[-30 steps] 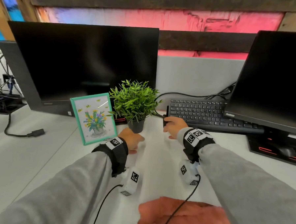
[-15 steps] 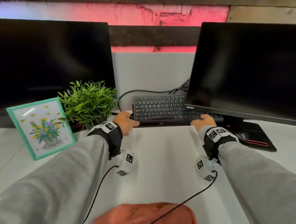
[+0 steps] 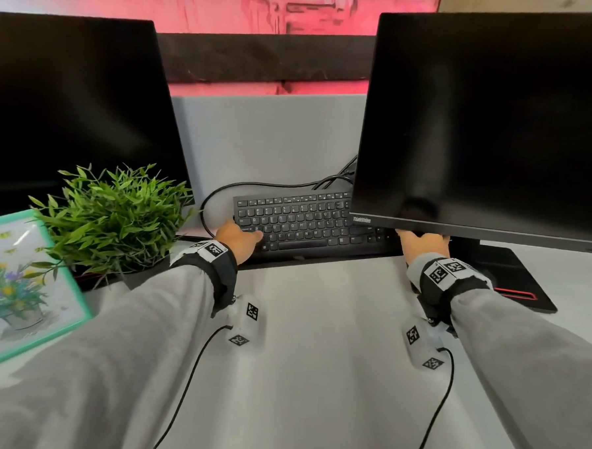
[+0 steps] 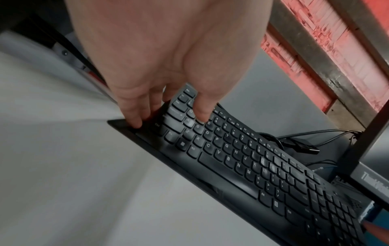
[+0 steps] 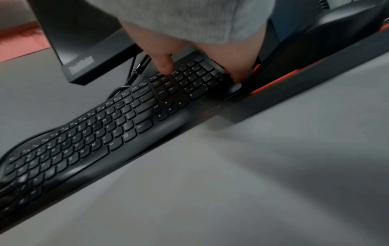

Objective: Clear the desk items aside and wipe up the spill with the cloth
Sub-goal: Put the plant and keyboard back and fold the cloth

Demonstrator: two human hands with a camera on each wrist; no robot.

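A black keyboard [image 3: 301,221] lies at the back of the grey desk [image 3: 314,379], its right end tucked under the right monitor. My left hand [image 3: 239,236] grips the keyboard's left end; in the left wrist view the left hand [image 4: 168,118] has its thumb on the keys and its fingers over the side edge of the keyboard [image 4: 242,158]. My right hand [image 3: 422,243] holds the right end by the number pad; the right wrist view shows the right hand [image 5: 200,71] with thumb on top and fingers round the end of the keyboard [image 5: 94,133]. No cloth or spill is in view.
A potted green plant [image 3: 116,215] and a teal picture frame [image 3: 20,289] stand at the left. Two dark monitors, left [image 3: 71,109] and right [image 3: 492,124], rise at the back. The right monitor's base [image 3: 511,280] lies beside my right hand. Cables [image 3: 283,186] run behind the keyboard.
My left hand moved from the plant pot to the keyboard's left end. The right hand slid from there to the right end. The orange cloth has dropped out of view below.
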